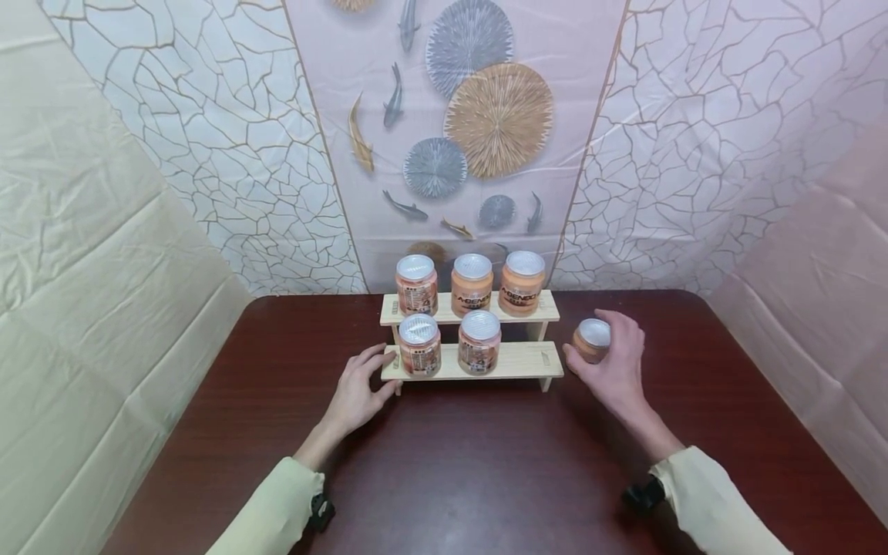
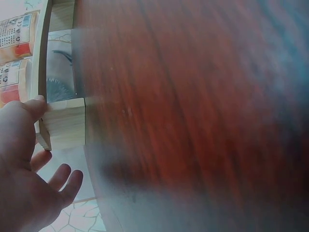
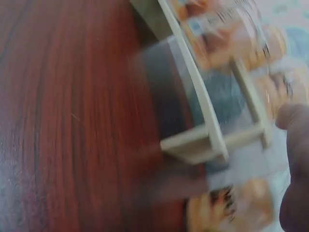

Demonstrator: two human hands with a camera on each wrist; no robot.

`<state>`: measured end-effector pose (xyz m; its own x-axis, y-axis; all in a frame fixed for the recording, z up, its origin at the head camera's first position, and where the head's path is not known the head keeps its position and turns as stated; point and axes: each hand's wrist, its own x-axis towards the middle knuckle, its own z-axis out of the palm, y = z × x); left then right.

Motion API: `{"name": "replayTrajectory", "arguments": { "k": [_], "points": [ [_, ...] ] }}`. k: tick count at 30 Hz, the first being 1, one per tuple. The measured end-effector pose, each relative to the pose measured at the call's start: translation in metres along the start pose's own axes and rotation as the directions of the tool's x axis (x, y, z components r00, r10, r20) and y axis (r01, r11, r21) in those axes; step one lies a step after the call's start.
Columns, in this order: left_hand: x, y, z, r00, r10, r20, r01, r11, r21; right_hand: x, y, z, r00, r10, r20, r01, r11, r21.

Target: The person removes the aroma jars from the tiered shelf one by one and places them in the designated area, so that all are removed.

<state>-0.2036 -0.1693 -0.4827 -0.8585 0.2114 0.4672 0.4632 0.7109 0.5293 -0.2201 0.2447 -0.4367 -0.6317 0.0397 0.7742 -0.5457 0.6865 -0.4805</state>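
Currently, on my head feed, the left hand [image 1: 357, 393] is at the left end of the wooden rack [image 1: 523, 361], thumb at the front edge of the lower shelf and fingertips at the end of the board, which I read as a light grasp on the rack. My left wrist feed shows the thumb against the board and the outer fingers spread loosely past the rack's end.

The right hand [image 1: 620, 362] is just off the rack's right end, curved around a loose jar [image 1: 588, 352], its thumb on the side facing the rack. I can't tell whether those fingers are grasping the jar or only surrounding it; my right wrist feed is blurred. That jar is near the rack's right end, silvery lid up, and I can't make out whether its base touches the table [image 1: 458, 462].

On the rack's lower shelf I count two jars: a lower left jar [image 1: 420, 354] near the left hand, and a lower middle jar [image 1: 479, 351]. The rack's upper shelf, set behind, carries an upper left jar [image 1: 418, 293], an upper middle jar [image 1: 472, 297] and an upper right jar [image 1: 522, 289], all upright.

Behind the rack I see a patterned cloth [image 1: 499, 123]; in front of it, two black wristbands [image 1: 321, 512] at the cuffs of pale sleeves [image 1: 274, 501].
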Motion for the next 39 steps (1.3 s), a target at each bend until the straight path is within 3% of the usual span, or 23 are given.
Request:
{"name": "replayTrajectory", "arguments": {
  "k": [4,8,16,23,30,39],
  "points": [
    [0.000,0.001,0.000,1.000,-0.007,0.007,0.007,1.000,-0.002,0.008,-0.022,0.005,0.994,-0.108,-0.001,0.108,0.994,0.023],
    [0.000,0.001,0.000,1.000,-0.001,-0.009,0.001,1.000,-0.002,0.010,-0.037,0.014,0.987,-0.141,0.074,0.133,0.986,0.101],
    [-0.001,-0.001,0.001,0.999,0.028,-0.027,-0.028,1.000,0.011,0.000,-0.057,0.043,0.973,-0.055,0.225,-0.004,0.968,0.251],
    [0.000,-0.001,0.000,1.000,0.004,-0.004,-0.004,1.000,0.000,-0.005,-0.069,0.060,0.959,0.026,0.281,-0.122,0.936,0.330],
    [0.000,-0.001,0.000,1.000,0.020,-0.022,-0.020,1.000,0.006,-0.006,-0.073,0.072,0.953,0.058,0.297,-0.167,0.919,0.356],
    [-0.001,0.001,-0.001,1.000,0.007,-0.017,-0.007,1.000,0.009,-0.007,-0.079,0.081,0.959,0.049,0.278,-0.134,0.946,0.296]
  ]
}}
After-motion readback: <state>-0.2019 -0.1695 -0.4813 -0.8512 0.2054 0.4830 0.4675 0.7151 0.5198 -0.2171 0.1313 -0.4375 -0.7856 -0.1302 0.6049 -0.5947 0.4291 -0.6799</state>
